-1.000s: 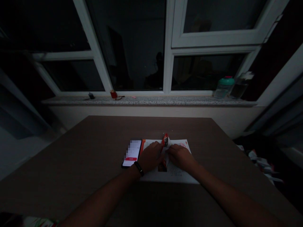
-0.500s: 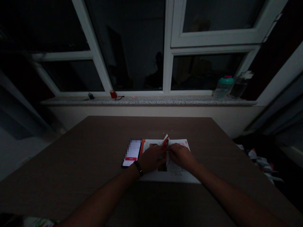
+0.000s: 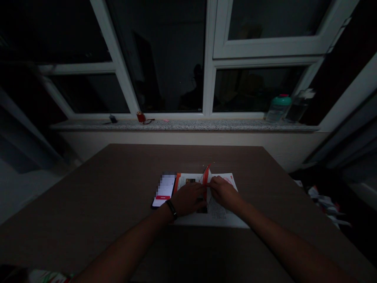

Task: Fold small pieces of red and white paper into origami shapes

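A printed paper page (image 3: 232, 221), perhaps part of a magazine or leaflet, lies on the table with pictures, text and an orange left border. From its middle rises a folded piece of paper (image 3: 207, 175), red along one side and white on the other. My left hand (image 3: 190, 198), with a dark band at the wrist, presses its fingers against the fold's left side. On the other side my right hand (image 3: 225, 192) is closed, pinching the folded paper. Both sets of fingertips meet at the fold and hide its lower part. Left of the page rests a phone (image 3: 165, 188) with its screen lit.
The brown table (image 3: 103, 196) reaches to the wall below the window. Along the granite sill (image 3: 188, 125) stand a small red jar (image 3: 140, 116), a dark little bottle (image 3: 112, 118), a teal-lidded bottle (image 3: 279, 106) and a clear bottle (image 3: 300, 104).
The folded paper has turned slightly, with its red side showing more and its tip a little higher. My right fingers have shifted slightly up along the fold. The phone has not moved.
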The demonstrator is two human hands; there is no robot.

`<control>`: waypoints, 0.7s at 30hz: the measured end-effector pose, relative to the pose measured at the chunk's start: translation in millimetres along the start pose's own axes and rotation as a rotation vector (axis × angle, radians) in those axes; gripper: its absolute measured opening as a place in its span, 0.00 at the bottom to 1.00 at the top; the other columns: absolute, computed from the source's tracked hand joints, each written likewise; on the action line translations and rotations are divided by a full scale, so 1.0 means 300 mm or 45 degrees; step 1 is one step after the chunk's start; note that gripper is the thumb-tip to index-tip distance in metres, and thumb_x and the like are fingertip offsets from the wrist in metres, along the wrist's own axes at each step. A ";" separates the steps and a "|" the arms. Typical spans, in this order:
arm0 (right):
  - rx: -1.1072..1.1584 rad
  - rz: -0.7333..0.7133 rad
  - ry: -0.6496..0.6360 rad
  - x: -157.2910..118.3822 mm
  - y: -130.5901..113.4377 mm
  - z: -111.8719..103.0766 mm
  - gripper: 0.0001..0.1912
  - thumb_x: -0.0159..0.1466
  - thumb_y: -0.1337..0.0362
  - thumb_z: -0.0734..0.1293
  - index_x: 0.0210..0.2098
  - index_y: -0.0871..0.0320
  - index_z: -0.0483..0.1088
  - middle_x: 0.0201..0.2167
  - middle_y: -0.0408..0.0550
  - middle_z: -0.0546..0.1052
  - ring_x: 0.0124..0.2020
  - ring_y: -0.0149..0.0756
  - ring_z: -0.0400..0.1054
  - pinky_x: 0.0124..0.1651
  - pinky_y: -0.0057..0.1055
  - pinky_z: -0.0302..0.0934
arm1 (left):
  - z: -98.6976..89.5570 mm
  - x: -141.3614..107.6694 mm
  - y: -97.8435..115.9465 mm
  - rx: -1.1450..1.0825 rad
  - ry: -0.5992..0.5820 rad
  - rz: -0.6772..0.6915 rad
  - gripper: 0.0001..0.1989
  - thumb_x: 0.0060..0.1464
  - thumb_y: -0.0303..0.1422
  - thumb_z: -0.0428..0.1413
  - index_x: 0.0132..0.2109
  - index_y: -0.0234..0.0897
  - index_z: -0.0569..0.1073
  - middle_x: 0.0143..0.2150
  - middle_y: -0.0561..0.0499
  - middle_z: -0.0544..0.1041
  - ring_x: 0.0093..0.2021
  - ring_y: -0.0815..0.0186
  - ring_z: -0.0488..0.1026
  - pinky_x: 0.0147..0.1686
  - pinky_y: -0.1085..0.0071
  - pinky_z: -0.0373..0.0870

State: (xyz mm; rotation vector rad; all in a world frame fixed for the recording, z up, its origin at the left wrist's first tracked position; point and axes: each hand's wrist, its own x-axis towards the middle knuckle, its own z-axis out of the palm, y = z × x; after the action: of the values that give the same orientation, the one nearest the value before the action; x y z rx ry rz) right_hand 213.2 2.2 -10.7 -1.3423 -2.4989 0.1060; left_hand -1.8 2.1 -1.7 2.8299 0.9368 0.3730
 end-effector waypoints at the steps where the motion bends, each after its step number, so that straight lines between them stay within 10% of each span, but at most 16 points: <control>1: -0.011 -0.009 -0.004 0.000 0.001 0.000 0.15 0.68 0.70 0.60 0.50 0.55 0.74 0.41 0.50 0.71 0.44 0.39 0.62 0.46 0.35 0.52 | 0.001 0.000 -0.001 0.004 -0.001 0.010 0.18 0.60 0.39 0.58 0.54 0.38 0.69 0.54 0.44 0.73 0.55 0.55 0.69 0.54 0.57 0.65; 21: 0.035 -0.055 -0.021 0.000 0.043 -0.010 0.19 0.67 0.72 0.59 0.54 0.56 0.72 0.43 0.51 0.71 0.46 0.39 0.64 0.49 0.34 0.58 | 0.004 -0.005 0.002 -0.086 -0.007 0.064 0.24 0.59 0.38 0.59 0.60 0.41 0.64 0.61 0.43 0.68 0.60 0.54 0.67 0.58 0.57 0.65</control>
State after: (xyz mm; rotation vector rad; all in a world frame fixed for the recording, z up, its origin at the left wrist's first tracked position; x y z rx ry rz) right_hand 224.4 9.3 -10.5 -1.2812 -2.5288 0.1420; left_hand -2.2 0.5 -2.9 2.7963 0.8367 0.3952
